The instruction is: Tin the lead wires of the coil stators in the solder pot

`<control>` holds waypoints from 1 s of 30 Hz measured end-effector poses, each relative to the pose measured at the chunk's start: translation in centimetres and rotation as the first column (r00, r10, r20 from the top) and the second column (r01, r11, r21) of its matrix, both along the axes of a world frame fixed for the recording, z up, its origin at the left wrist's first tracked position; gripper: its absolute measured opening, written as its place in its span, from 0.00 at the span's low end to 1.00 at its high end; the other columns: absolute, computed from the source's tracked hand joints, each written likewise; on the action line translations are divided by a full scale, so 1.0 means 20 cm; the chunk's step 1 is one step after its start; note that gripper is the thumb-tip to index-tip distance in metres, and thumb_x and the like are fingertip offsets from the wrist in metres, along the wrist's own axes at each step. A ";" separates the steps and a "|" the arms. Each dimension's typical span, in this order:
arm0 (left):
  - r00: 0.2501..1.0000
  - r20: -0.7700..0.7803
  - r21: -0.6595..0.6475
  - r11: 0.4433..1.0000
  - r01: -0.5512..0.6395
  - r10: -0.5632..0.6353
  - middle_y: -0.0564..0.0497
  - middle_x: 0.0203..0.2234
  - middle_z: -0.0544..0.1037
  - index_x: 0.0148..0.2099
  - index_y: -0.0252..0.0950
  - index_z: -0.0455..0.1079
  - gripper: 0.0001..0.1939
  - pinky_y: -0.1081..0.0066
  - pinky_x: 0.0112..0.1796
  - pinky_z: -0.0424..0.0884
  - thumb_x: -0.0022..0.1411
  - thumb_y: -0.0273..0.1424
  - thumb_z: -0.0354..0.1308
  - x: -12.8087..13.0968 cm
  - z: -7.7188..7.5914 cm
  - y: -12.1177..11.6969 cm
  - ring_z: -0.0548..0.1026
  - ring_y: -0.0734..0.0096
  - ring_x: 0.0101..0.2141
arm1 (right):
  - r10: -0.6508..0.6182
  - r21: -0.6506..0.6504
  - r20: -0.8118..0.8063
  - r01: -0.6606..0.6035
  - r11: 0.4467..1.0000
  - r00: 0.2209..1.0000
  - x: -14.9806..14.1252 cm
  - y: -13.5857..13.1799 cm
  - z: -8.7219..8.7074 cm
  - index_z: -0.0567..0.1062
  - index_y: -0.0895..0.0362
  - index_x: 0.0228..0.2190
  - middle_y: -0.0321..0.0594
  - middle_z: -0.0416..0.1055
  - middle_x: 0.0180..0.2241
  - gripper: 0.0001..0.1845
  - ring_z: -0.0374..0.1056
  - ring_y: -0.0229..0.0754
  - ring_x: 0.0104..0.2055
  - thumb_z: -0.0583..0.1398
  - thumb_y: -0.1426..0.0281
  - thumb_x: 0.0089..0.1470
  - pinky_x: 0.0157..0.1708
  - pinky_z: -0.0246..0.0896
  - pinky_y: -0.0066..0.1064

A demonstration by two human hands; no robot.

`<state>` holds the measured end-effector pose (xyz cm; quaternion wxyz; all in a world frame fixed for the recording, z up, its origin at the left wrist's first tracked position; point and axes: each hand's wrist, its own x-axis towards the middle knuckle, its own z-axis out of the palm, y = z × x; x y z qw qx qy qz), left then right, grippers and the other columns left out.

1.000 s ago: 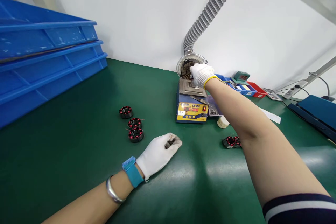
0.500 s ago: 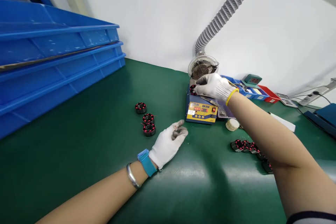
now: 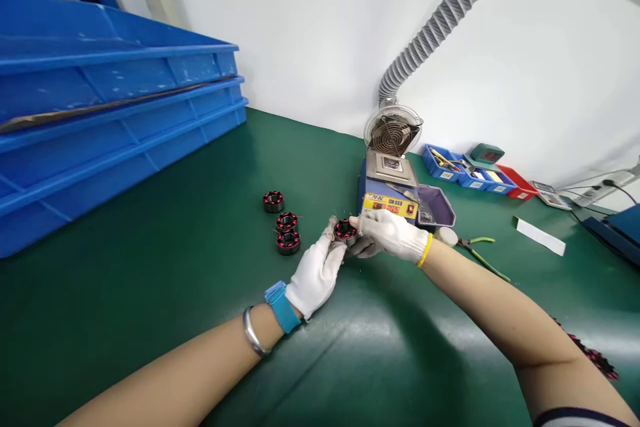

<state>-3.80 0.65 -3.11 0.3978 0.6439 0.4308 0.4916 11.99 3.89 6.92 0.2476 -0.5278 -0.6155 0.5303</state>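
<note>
Between both white-gloved hands is a wound motor stator (image 3: 345, 231), a black ring with red windings and thin wire ends on top. My left hand (image 3: 320, 267) grips its left side, fingers closed. From the right, my right hand (image 3: 383, 235) pinches it with thumb and fingers. Left of the hands, several more stators stand on the green table: a single stator (image 3: 273, 201) farther back, and a touching pair with a front stator (image 3: 289, 241). Just behind my right hand is the blue and yellow solder pot (image 3: 393, 170), its digital display partly covered by the glove.
A fume fan (image 3: 393, 135) with a grey hose stands behind the pot. A purple tray (image 3: 443, 203), a white round tub (image 3: 447, 235) and green-handled cutters (image 3: 483, 257) lie to the right. Blue crates (image 3: 125, 113) are stacked at left. More stators (image 3: 593, 355) are partly behind my right forearm.
My right hand has brought the stator from over the solder pot down and left to my left hand. My left hand has closed on it. The view has shifted slightly.
</note>
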 end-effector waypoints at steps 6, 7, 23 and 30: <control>0.997 -0.063 -0.174 0.984 0.043 -0.055 0.38 0.57 0.68 0.69 0.29 0.45 0.39 0.66 0.44 0.74 0.62 0.40 0.53 0.05 0.05 -0.03 0.77 0.65 0.41 | 0.030 -0.057 0.152 -0.022 0.998 0.988 0.11 0.16 0.10 0.76 0.57 0.36 0.40 0.75 0.27 0.17 0.71 0.39 0.27 0.67 0.60 0.46 0.27 0.69 0.28; 0.995 -0.082 -0.210 0.977 0.041 -0.059 0.38 0.58 0.68 0.69 0.30 0.44 0.40 0.67 0.41 0.75 0.61 0.40 0.54 0.05 0.06 -0.03 0.77 0.67 0.39 | -0.074 0.075 0.233 0.058 0.996 0.970 0.14 0.21 0.13 0.76 0.56 0.38 0.39 0.76 0.29 0.18 0.72 0.40 0.29 0.67 0.60 0.45 0.29 0.69 0.30; 0.971 -0.201 -0.231 0.970 0.079 -0.127 0.43 0.54 0.72 0.66 0.31 0.53 0.34 0.68 0.41 0.74 0.60 0.38 0.53 0.06 0.09 -0.02 0.76 0.70 0.38 | -0.626 0.730 0.625 -0.062 0.681 0.466 0.33 0.67 0.22 0.72 0.49 0.47 0.40 0.74 0.44 0.21 0.70 0.52 0.46 0.60 0.59 0.51 0.44 0.66 0.43; 0.968 -0.209 -0.238 0.967 0.087 -0.139 0.44 0.53 0.72 0.65 0.32 0.54 0.34 0.68 0.41 0.74 0.59 0.38 0.53 0.06 0.10 -0.02 0.76 0.70 0.39 | -0.633 0.719 0.647 -0.063 0.692 0.425 0.32 0.65 0.19 0.72 0.47 0.47 0.40 0.73 0.44 0.22 0.70 0.53 0.46 0.60 0.56 0.50 0.44 0.66 0.46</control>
